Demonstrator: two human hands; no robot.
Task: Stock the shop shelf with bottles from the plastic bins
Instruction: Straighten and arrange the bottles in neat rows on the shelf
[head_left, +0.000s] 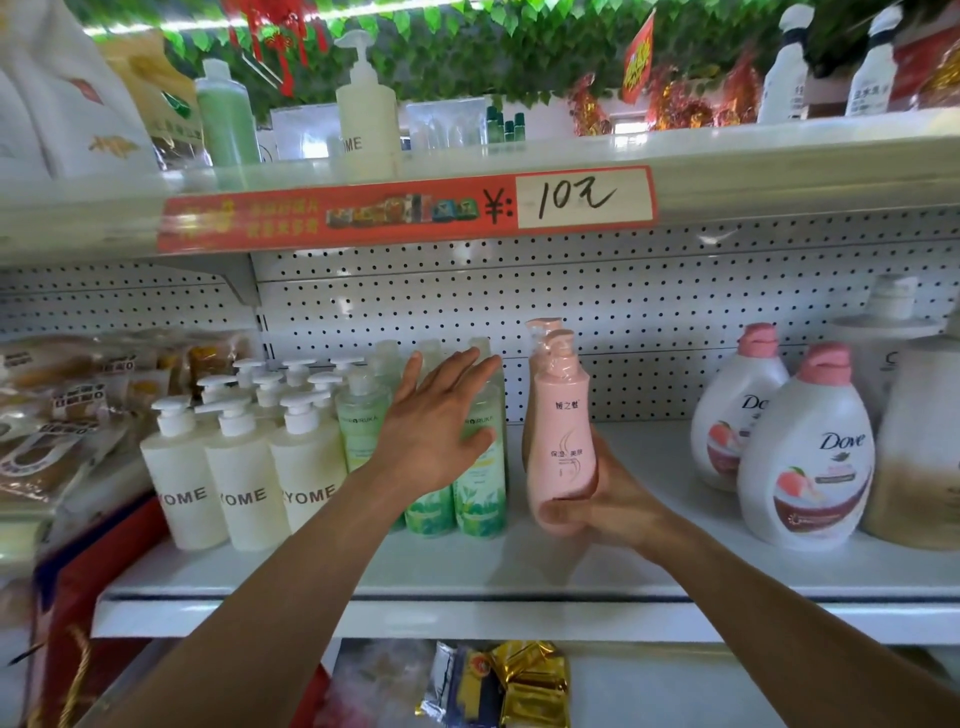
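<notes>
Your right hand (602, 499) grips the pink pump bottle (561, 441) upright over the shelf (571, 566).
Your left hand (436, 421), at its nine o'clock, lies flat with straight fingers on the green bottles (480, 493), hiding their upper labels; a second pink pump is half hidden behind.

A red price sign (405, 210) with a handwritten "10" runs straight above the grip, a white pegboard panel (649, 322) just behind it. Higher up hangs a green leaf garland (467, 57), a red knot ornament (270, 36) up to the left and red tinsel (675, 104) up to the right. Wrapped snack packs (57, 415) lie far left of the grip; gold foil packets (530, 686) sit below it
</notes>
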